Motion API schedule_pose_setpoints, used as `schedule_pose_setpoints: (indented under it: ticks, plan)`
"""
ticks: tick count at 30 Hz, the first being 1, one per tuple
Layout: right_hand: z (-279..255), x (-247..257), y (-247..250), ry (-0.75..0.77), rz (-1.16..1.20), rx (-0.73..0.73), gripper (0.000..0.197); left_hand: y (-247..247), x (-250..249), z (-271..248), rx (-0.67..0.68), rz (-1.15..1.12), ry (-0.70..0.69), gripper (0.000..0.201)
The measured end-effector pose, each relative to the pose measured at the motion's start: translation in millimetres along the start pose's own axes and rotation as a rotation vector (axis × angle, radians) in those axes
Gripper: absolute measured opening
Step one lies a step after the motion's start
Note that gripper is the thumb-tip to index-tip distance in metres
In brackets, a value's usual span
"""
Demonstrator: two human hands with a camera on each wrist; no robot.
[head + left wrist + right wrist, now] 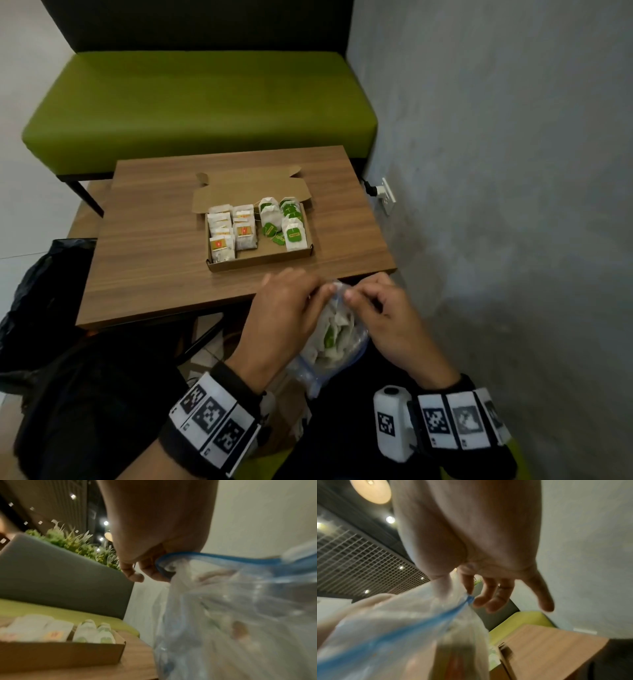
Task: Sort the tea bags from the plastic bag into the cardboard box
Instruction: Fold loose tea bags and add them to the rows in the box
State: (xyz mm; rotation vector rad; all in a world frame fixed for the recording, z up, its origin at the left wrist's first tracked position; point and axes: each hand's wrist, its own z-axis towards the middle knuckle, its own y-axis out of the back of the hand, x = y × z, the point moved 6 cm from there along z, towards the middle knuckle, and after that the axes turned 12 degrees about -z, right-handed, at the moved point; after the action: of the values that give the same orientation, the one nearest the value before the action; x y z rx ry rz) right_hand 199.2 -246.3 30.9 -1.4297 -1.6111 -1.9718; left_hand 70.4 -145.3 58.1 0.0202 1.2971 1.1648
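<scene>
Nearest the person, the plastic bag [330, 346] hangs between both hands just off the near edge of the desk [164, 240], clear with a blue zip strip along its mouth. Loose tea bags [334, 337] fill it, white with some green showing through. The left hand [284, 315] has its grip pinched on the left end of the bag's mouth, the blue strip curling round its fingers in the left wrist view. The right hand [383, 315] pinches the right end of the mouth between thumb and forefinger, while its other fingers hang loosely curled. Both wrists wear black bands with square printed markers.

Farther off, near the middle of the desk, the cardboard box [263, 262] lies with its lid folded back on the far side. Inside, red-tagged tea bags [233, 233] sit in rows in the left half and green-tagged tea bags [287, 222] in the right half, a few green tags lying loose between them.

Beyond the desk stands a green bench [205, 102] with a dark back. A wall socket [387, 195] with a plug sits on the grey wall to the right. A black sack [41, 308] slumps on the floor at the left.
</scene>
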Motion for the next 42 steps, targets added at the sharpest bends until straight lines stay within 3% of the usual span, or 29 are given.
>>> schedule_pose_setpoints:
  ticks: [2,4,7,12,14,18,22,24,26,29,31,34,36,38,40,42]
  plan:
    - [-1.3,-4.3,16.0,-0.043,-0.115,-0.225,0.018,1.3,9.2,3.4,-0.106,-0.150,0.154,0.025]
    - [-3.6,-6.7,26.9,-0.060,-0.087,-0.330,0.021,-0.9,13.6,5.1,-0.178,-0.286,0.260,0.020]
    - [2.6,-11.9,25.8,-0.056,0.028,-0.246,0.010,-6.4,20.7,8.2,-0.219,-0.446,0.365,0.019]
    - [13.0,-30.9,5.4,-0.243,0.317,-0.090,0.020,-24.8,38.2,7.8,-0.162,-0.823,0.589,0.030]
    - [14.2,-33.6,1.1,-0.347,0.479,-0.054,0.021,-34.3,45.8,5.1,-0.102,-0.789,0.629,0.033]
    - [15.5,-34.7,-3.5,-0.438,0.698,0.022,0.022,-41.6,60.3,-1.2,0.030,-0.481,0.618,0.035]
    - [18.5,-40.8,-9.6,-0.375,0.346,0.000,0.028,-28.8,42.2,2.2,-0.010,-0.381,0.551,0.012]
    - [21.7,-39.8,-7.6,-0.313,0.233,-0.028,0.029,-23.5,25.5,8.0,0.009,-0.340,0.445,0.017]
    - [23.3,-35.3,-6.5,-0.255,0.243,0.011,0.028,-24.7,13.8,11.6,0.094,-0.236,0.364,0.026]
    - [24.3,-28.5,-4.5,-0.205,0.297,0.062,0.023,-27.8,12.0,14.8,0.173,-0.147,0.349,0.029]
    - [24.5,-25.6,-3.1,-0.187,0.301,0.028,0.020,-26.7,18.2,18.1,0.128,-0.127,0.374,0.033]
    - [19.5,-25.4,5.5,-0.178,0.199,-0.142,0.014,-18.5,30.5,18.4,-0.051,-0.109,0.471,0.037]
    - [11.4,-25.0,15.0,-0.154,-0.004,-0.252,0.024,-13.9,34.2,14.9,-0.166,-0.183,0.494,0.040]
    - [5.5,-20.4,20.2,-0.102,-0.154,-0.300,0.015,-13.8,37.6,10.3,-0.233,-0.376,0.506,0.044]
    - [3.4,-19.7,21.8,-0.077,-0.213,-0.314,0.006,-15.4,39.9,5.3,-0.248,-0.572,0.545,0.047]
    - [4.3,-21.9,17.9,-0.086,-0.209,-0.280,0.012,-18.3,39.1,2.8,-0.248,-0.784,0.615,0.048]
